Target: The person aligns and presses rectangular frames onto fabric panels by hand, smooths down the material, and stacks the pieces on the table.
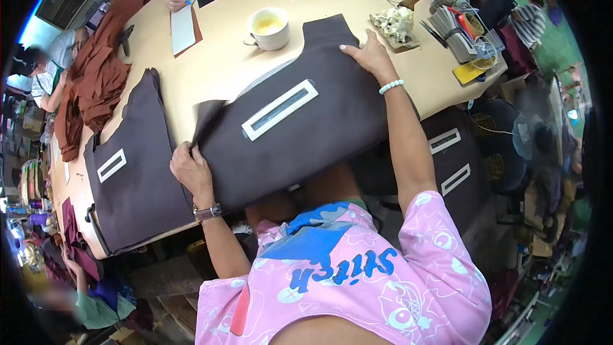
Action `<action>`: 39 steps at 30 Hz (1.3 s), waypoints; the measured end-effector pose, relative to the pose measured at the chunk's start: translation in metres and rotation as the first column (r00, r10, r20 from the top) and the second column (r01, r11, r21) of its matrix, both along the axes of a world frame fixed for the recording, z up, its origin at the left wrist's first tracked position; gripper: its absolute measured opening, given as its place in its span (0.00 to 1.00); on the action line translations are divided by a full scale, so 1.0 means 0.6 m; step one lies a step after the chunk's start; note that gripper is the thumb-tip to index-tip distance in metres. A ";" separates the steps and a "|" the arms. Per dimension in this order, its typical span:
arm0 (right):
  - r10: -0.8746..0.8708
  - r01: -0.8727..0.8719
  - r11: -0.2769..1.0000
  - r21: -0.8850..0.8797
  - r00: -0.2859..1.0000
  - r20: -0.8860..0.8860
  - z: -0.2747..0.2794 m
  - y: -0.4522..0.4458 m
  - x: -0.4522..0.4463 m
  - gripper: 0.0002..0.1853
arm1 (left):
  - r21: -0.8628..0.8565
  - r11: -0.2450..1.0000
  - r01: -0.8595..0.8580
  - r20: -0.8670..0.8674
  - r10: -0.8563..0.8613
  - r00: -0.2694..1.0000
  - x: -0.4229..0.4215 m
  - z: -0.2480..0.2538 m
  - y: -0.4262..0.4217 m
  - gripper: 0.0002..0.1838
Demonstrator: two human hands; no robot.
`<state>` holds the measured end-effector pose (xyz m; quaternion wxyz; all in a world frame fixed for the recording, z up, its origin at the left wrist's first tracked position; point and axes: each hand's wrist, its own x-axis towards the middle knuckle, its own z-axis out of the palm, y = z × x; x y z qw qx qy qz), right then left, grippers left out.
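A dark fabric panel [332, 115] lies across the near table edge, with a white rectangular frame [280, 110] on it. My left hand [191, 169] pinches the panel's left edge, where a corner is folded up. On the panel's upper right edge rests my right hand [372, 57], thumb and fingers apart, the thumb on the fabric. Left of my left hand is a stack of similar dark pieces [137, 160], with another white frame [112, 165] on top.
Beyond the panel stands a cup [269, 29]. A co-worker's hand [176, 0] holds a pen at the far side. Brown cloth [96, 83] is heaped at left. A rough pale object [394, 27] and notebooks [456, 35] sit at right. Dark pieces with white frames hang low right.
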<state>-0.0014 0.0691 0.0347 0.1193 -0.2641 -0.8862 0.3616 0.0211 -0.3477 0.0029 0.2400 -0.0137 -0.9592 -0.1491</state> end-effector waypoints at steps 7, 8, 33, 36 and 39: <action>0.024 -0.101 0.978 -0.181 0.924 -0.382 0.003 -0.006 -0.032 0.42 | 0.541 0.837 0.085 -0.124 -0.021 0.992 -0.016 0.086 -0.001 0.10; 0.018 -0.114 0.971 -0.211 0.912 -0.409 0.006 -0.012 -0.028 0.42 | 0.581 0.800 0.152 -0.211 -0.033 0.977 -0.029 0.077 -0.015 0.11; -0.467 0.488 0.867 -0.105 0.720 -0.513 -0.041 0.073 0.457 0.37 | 0.825 0.364 0.434 -0.014 -0.753 0.658 0.095 0.143 0.195 0.29; -0.624 0.648 0.752 -0.118 0.642 -0.445 -0.079 0.126 0.637 0.35 | 0.948 0.210 0.241 0.113 -0.926 0.360 0.172 0.135 0.294 0.31; -0.786 0.807 0.591 0.003 0.576 -0.223 -0.055 0.133 0.832 0.34 | 0.874 0.146 0.464 0.212 -0.973 -0.094 0.239 0.091 0.385 0.31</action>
